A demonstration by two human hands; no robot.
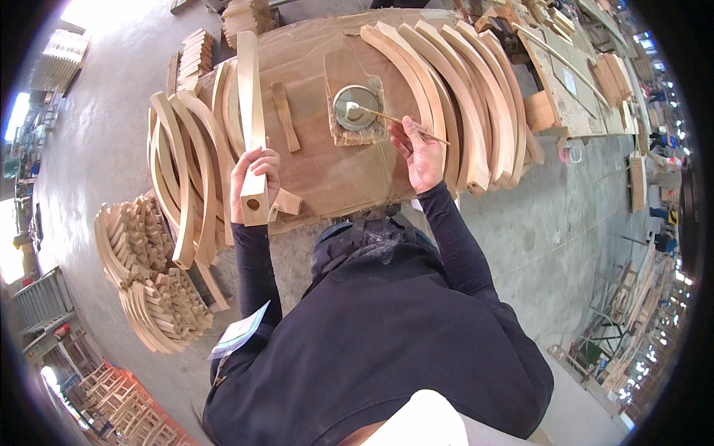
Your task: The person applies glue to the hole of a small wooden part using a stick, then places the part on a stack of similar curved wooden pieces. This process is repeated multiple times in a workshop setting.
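Note:
My left hand point(256, 175) is closed round a long pale wooden piece point(251, 89), held lengthwise, with a round hole in its near end. In my right hand point(418, 152) a thin wooden stick point(387, 117) is held between thumb and fingers. The stick's far tip reaches over a round container point(343, 104) and meets a white blob point(355, 111) there; whether it is a brush head or glue I cannot tell. The container rests on a rough-edged board point(349, 137). A short, narrow-waisted wooden piece point(284, 115) lies between it and my left hand.
Curved wooden parts point(461, 97) lie in a row at the right of the brown-covered table point(312, 178). More curved parts point(182, 171) rest at its left edge. A stack of wooden parts point(152, 275) stands on the floor at left. Another workbench point(565, 82) is at the far right.

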